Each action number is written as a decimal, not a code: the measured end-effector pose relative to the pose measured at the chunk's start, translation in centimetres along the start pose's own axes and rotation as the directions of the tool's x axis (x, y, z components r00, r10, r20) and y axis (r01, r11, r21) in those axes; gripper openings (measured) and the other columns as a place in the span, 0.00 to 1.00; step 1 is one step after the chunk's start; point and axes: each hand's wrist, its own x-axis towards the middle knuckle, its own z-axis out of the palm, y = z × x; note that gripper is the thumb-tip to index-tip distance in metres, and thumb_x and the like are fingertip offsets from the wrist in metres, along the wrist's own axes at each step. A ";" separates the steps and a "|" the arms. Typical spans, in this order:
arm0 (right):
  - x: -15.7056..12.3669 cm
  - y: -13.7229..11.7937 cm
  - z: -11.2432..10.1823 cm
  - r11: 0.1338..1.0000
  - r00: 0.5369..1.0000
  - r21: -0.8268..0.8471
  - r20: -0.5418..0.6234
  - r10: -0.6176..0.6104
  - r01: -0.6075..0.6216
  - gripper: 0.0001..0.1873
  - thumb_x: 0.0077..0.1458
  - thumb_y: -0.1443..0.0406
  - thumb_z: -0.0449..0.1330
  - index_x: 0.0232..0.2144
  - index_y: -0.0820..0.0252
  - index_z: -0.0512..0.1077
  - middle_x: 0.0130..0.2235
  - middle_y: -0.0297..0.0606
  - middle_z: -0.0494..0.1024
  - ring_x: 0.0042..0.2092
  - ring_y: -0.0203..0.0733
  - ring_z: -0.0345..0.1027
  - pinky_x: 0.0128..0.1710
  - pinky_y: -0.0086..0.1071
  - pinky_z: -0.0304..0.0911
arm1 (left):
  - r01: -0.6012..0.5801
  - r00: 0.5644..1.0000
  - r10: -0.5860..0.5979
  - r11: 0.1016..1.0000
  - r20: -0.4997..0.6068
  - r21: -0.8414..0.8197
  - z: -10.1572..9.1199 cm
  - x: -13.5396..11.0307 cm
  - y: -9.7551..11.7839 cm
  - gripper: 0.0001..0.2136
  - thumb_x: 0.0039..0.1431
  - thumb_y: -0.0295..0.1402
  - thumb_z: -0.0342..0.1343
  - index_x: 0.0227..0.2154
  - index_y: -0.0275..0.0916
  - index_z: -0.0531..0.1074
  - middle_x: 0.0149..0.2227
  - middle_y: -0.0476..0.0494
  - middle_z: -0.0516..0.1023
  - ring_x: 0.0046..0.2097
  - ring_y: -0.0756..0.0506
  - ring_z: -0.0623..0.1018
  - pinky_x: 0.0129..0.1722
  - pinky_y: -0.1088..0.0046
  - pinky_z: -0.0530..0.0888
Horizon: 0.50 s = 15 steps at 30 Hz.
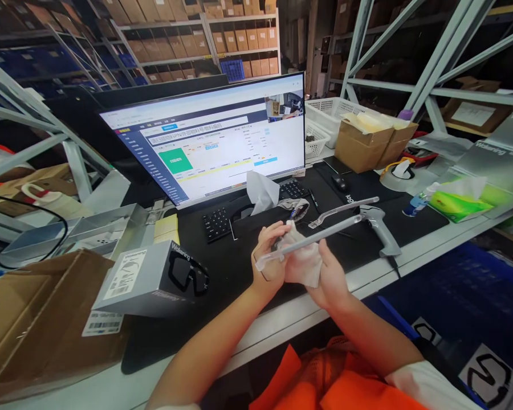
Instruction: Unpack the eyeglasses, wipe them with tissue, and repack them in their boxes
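Observation:
In front of the monitor (228,162), above the black desk mat, my left hand (270,263) is closed round the front of a pair of glasses (310,234) with pale, see-through arms. Those arms stick out to the upper right. A white tissue (304,266) is bunched against the front part, mostly covering the lenses. My right hand (331,279) has its fingers closed on the tissue's right side, partly hidden behind it. A grey barcode scanner (380,228) lies just beyond the tips of the glasses' arms.
Left on the desk are a grey box printed with glasses (145,279) and an open cardboard carton (55,319). A tissue (263,191) rises from a black holder near the keyboard (217,224). Rightward are a mouse (340,182), bottle (419,200) and green tissue pack (459,205).

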 end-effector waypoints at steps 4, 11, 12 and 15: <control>0.3 0.3 -0.2 0.997 0.997 0.006 0.002 -0.081 0.081 0.26 0.68 0.50 0.46 0.51 0.57 0.76 0.51 0.42 0.80 0.58 0.48 0.70 0.63 0.48 0.59 | 0.004 0.999 -0.003 0.999 0.040 -0.048 -0.2 0.3 -0.2 0.14 0.60 0.44 0.62 0.44 0.42 0.75 0.46 0.39 0.82 0.60 0.37 0.74 0.67 0.44 0.56; 0.6 -0.1 0.2 0.999 1.000 0.018 0.008 0.030 -0.030 0.26 0.69 0.53 0.45 0.50 0.60 0.77 0.47 0.42 0.82 0.52 0.47 0.74 0.59 0.44 0.64 | 0.134 0.987 -0.114 0.974 0.114 -0.185 -0.1 0.4 -0.4 0.20 0.57 0.51 0.62 0.46 0.43 0.76 0.65 0.35 0.67 0.71 0.34 0.57 0.68 0.47 0.57; 0.7 -0.2 0.4 0.999 0.999 0.037 0.000 0.039 -0.039 0.25 0.69 0.54 0.44 0.49 0.59 0.77 0.45 0.41 0.83 0.50 0.46 0.75 0.57 0.43 0.66 | 0.141 0.986 -0.122 0.973 0.111 -0.185 -0.1 0.3 -0.4 0.20 0.56 0.51 0.62 0.46 0.43 0.76 0.67 0.37 0.64 0.71 0.34 0.55 0.69 0.48 0.56; 0.8 0.2 0.9 0.985 0.988 0.080 0.016 0.153 -0.154 0.27 0.70 0.55 0.41 0.48 0.60 0.76 0.42 0.41 0.83 0.46 0.45 0.77 0.53 0.43 0.68 | 0.211 0.976 -0.193 0.953 0.103 -0.219 -0.1 0.1 -0.5 0.22 0.52 0.54 0.64 0.45 0.45 0.77 0.69 0.40 0.60 0.67 0.34 0.65 0.65 0.53 0.65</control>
